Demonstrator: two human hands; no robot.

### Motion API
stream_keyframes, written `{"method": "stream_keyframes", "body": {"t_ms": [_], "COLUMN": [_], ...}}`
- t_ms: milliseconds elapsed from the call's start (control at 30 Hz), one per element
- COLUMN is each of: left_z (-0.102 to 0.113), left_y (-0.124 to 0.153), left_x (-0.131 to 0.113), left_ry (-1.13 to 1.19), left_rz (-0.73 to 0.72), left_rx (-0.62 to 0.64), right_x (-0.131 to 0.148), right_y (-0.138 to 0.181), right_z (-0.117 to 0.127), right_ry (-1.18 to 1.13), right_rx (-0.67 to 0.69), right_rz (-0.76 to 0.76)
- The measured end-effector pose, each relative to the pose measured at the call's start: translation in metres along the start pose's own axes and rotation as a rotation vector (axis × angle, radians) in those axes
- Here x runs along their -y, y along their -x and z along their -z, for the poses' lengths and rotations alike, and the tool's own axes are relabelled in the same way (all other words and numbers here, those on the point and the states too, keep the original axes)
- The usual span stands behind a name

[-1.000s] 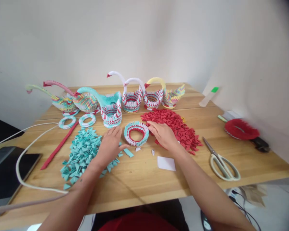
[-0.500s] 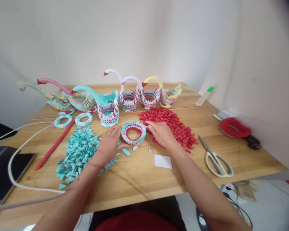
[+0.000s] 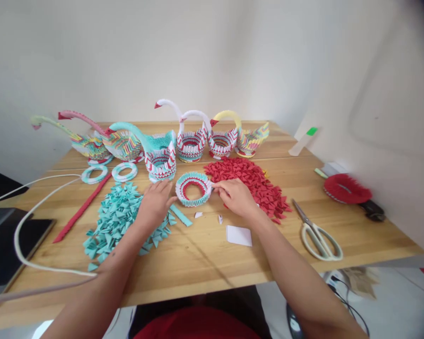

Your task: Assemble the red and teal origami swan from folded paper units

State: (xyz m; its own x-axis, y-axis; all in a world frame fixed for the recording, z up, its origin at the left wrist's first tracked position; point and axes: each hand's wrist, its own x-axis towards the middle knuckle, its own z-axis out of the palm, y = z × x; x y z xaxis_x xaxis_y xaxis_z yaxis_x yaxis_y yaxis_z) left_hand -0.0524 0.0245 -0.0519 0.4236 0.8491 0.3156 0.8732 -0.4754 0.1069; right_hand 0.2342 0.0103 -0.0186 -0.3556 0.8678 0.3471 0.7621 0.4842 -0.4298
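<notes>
A round basket of folded paper pieces, teal, white and red in rings, stands on the table between my hands. My left hand lies to its left, palm down with fingers stretched out, its thumb near the basket's side. Beneath and beside that hand spreads a heap of teal folded paper pieces. My right hand is at the basket's right rim, thumb and forefinger closed together there. A heap of red folded paper pieces lies behind and beside it. Whether a loose piece is between those fingertips is unclear.
Several paper swans, one teal, line the back. Two paper rings and a red strip lie left, near a white cable. White paper, scissors and a red paper ring lie right.
The basket has shifted slightly left and away, now showing more of its near outer side. My left hand has moved back a little; my right fingertips have come closer to the rim.
</notes>
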Motion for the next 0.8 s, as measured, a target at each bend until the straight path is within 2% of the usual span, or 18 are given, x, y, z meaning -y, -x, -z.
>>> {"method": "stream_keyframes", "body": {"t_ms": [100,167,300,500,800], "left_z": [0.004,0.009,0.022,0.017,0.003], "left_y": [-0.001,-0.002,-0.001,-0.002,-0.009], "left_x": [0.001,-0.002,-0.019,-0.040,-0.052], "left_ry": [0.028,0.076,0.225,0.360,0.359], "left_rz": [0.014,0.019,-0.057,-0.271,-0.284], "left_rx": [-0.059,-0.151,-0.307,-0.318,-0.227], "right_x": [0.003,0.005,0.006,0.004,0.006], "right_y": [0.000,0.000,-0.001,-0.001,-0.004], "right_z": [0.002,0.003,0.001,-0.007,-0.018], "right_ry": [0.027,0.018,-0.052,-0.095,-0.086], "right_rx": [-0.061,-0.091,-0.043,0.020,0.036], "right_rz": [0.042,0.108,0.261,0.316,0.278]}}
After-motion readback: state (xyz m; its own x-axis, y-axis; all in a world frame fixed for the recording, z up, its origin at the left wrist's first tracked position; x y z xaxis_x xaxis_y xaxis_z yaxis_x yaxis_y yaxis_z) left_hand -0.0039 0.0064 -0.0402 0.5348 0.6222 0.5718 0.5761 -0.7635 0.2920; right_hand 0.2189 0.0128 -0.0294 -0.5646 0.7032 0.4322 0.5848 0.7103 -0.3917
